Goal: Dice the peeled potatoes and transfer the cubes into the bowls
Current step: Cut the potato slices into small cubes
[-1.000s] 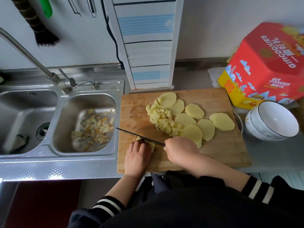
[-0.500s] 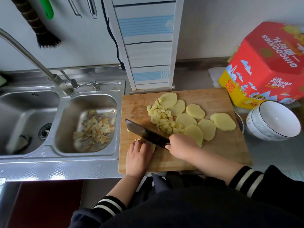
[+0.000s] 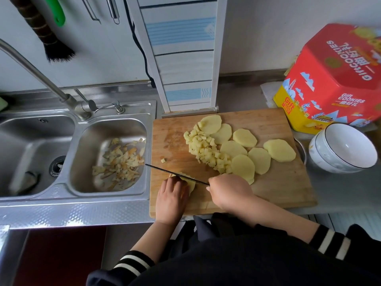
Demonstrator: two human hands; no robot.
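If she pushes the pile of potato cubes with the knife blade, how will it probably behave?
The pile of potato cubes is loose small pieces, so it would likely spread rather than slide as one; a stray cube already lies apart. The cubes look flat-sided, so they should tumble, not roll far. The cutting board is rimless, so some could fall off.
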